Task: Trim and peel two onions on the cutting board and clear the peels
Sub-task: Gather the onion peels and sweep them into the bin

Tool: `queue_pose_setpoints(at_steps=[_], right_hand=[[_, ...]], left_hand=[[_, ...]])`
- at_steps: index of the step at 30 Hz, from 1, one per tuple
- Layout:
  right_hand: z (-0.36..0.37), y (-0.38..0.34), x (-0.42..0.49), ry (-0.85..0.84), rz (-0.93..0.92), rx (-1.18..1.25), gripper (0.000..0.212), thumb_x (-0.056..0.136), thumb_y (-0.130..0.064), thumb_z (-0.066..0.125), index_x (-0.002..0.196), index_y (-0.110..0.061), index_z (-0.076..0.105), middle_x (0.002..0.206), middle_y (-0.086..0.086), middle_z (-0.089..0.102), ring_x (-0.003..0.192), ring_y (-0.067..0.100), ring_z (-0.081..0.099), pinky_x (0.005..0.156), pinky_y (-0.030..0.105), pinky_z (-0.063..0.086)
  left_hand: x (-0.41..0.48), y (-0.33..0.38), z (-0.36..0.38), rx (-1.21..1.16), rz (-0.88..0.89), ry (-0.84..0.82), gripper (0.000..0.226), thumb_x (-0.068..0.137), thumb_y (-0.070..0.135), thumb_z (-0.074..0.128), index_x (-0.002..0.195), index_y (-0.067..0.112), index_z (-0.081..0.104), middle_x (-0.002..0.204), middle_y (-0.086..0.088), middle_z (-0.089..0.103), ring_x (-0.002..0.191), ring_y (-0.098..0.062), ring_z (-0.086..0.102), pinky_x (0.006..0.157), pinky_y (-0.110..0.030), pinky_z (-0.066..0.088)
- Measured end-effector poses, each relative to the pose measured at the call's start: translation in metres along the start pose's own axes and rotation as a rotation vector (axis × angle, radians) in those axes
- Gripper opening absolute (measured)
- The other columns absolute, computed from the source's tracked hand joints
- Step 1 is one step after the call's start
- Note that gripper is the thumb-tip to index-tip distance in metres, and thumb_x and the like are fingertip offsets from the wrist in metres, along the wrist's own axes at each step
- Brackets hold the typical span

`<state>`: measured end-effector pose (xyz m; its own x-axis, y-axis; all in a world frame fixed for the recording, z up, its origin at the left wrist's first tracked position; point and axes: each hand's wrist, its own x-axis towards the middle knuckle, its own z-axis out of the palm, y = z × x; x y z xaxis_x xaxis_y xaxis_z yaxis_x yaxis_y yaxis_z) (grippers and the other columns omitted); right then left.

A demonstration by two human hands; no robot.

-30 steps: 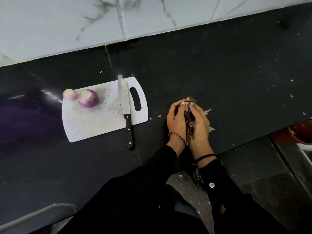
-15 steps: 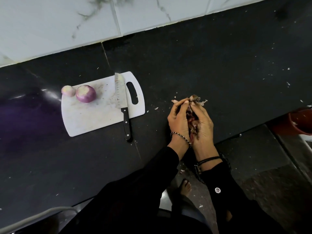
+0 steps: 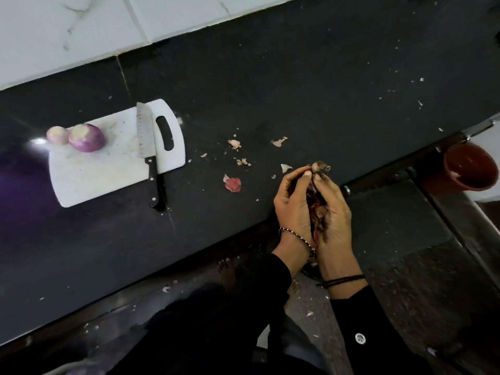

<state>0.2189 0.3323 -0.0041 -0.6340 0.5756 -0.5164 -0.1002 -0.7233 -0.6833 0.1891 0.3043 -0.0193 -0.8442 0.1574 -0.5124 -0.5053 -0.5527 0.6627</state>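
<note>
The left hand (image 3: pixel 293 204) and right hand (image 3: pixel 334 212) meet palm to palm over the near edge of the counter (image 3: pixel 270 90). Each grip is curled round a bunch of onion peels (image 3: pixel 315 205) squeezed between them, and a tuft pokes out past the fingertips at twelve o'clock. Loose peel scraps (image 3: pixel 232 184) lie on the counter at ten o'clock from the hands. Farther toward nine o'clock sits the cutting board (image 3: pixel 108 171). The bigger onion (image 3: pixel 87 138) and the smaller onion (image 3: pixel 57 135), both peeled, touch at its far-left corner. The knife (image 3: pixel 147 147) lies along its right side, handle overhanging the near edge.
</note>
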Motion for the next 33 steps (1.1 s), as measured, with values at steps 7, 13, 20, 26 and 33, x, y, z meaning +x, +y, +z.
queue_pose_setpoints(at_steps=[7, 13, 20, 26, 33], right_hand=[[-0.067, -0.007, 0.003, 0.066, 0.023, -0.011, 0.022, 0.094, -0.002, 0.061, 0.113, -0.009, 0.071, 0.113, 0.006, 0.075, 0.105, 0.016, 0.071, 0.09, 0.025, 0.057], [-0.112, 0.001, 0.016, 0.108, 0.097, 0.004, 0.02, 0.092, -0.003, 0.062, 0.107, -0.01, 0.072, 0.105, 0.004, 0.076, 0.098, 0.014, 0.072, 0.085, 0.023, 0.058], [-0.153, 0.02, 0.05, 0.157, 0.175, -0.01, 0.024, 0.076, -0.01, 0.071, 0.099, -0.013, 0.075, 0.103, 0.004, 0.076, 0.096, 0.014, 0.072, 0.085, 0.023, 0.058], [-0.198, 0.041, 0.102, 0.255, 0.274, -0.019, 0.023, 0.086, -0.002, 0.069, 0.107, -0.009, 0.075, 0.104, 0.006, 0.077, 0.094, 0.015, 0.073, 0.082, 0.025, 0.059], [-0.259, 0.07, 0.159, 0.334, 0.304, -0.046, 0.028, 0.086, -0.002, 0.069, 0.113, -0.005, 0.074, 0.11, 0.012, 0.075, 0.108, 0.027, 0.069, 0.102, 0.039, 0.053]], left_hand=[[-0.027, -0.059, 0.003, -0.013, -0.091, 0.022, 0.026, 0.093, 0.0, 0.061, 0.118, 0.005, 0.068, 0.117, -0.015, 0.071, 0.107, -0.022, 0.067, 0.1, -0.036, 0.052], [-0.028, -0.106, -0.005, 0.029, -0.137, 0.094, 0.024, 0.093, 0.0, 0.06, 0.115, 0.002, 0.071, 0.113, -0.015, 0.072, 0.101, -0.017, 0.069, 0.097, -0.033, 0.053], [0.003, -0.166, -0.021, 0.102, -0.199, 0.201, 0.018, 0.09, -0.002, 0.062, 0.103, 0.002, 0.074, 0.108, -0.019, 0.073, 0.099, -0.022, 0.068, 0.098, -0.037, 0.053], [0.045, -0.226, -0.037, 0.147, -0.28, 0.272, 0.019, 0.089, -0.002, 0.062, 0.097, 0.007, 0.076, 0.095, -0.008, 0.076, 0.091, -0.018, 0.07, 0.085, -0.029, 0.055], [0.091, -0.304, -0.052, 0.272, -0.388, 0.318, 0.016, 0.086, 0.006, 0.066, 0.089, 0.015, 0.079, 0.096, -0.004, 0.076, 0.095, -0.022, 0.069, 0.086, -0.033, 0.055]])
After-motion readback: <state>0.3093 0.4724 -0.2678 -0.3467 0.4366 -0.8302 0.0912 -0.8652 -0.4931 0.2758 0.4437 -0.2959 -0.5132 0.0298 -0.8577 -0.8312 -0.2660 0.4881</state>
